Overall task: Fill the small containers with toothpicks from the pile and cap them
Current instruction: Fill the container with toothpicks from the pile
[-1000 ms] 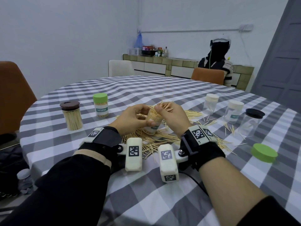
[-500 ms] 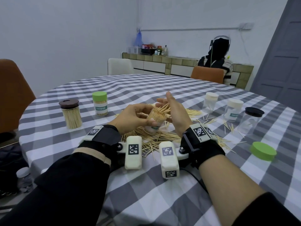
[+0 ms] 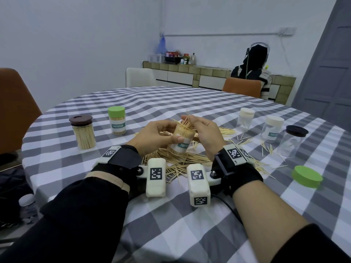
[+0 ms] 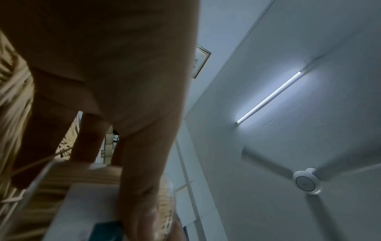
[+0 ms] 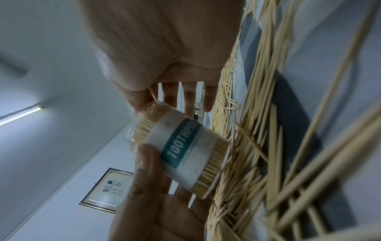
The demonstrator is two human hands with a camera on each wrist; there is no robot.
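Note:
My left hand (image 3: 170,134) grips a small clear container (image 3: 180,143) with a teal TOOTHPICK label, tilted over the toothpick pile (image 3: 182,162). It is packed with toothpicks, and several stick out askew at its mouth. My right hand (image 3: 190,119) is at that mouth, thumb and forefinger pinching the protruding toothpicks (image 3: 185,123). The right wrist view shows the container (image 5: 182,151) with the left thumb (image 5: 145,157) on its side and my right hand (image 5: 181,99) at its rim. A loose green cap (image 3: 306,176) lies at the right. In the left wrist view the container (image 4: 82,195) is blurred below my left hand (image 4: 128,163).
On the left stand a brown-lidded jar (image 3: 83,132) and a green-capped container (image 3: 116,120), both filled. On the right stand two white-capped containers (image 3: 246,119) (image 3: 272,129) and a black-lidded jar (image 3: 292,140), nearly empty. Stray toothpicks lie around them. A person (image 3: 254,67) sits beyond the table.
My right hand went from a flat palm against the container's mouth to fingers curled over the protruding toothpicks. The container stays in my left hand, slightly more upright.

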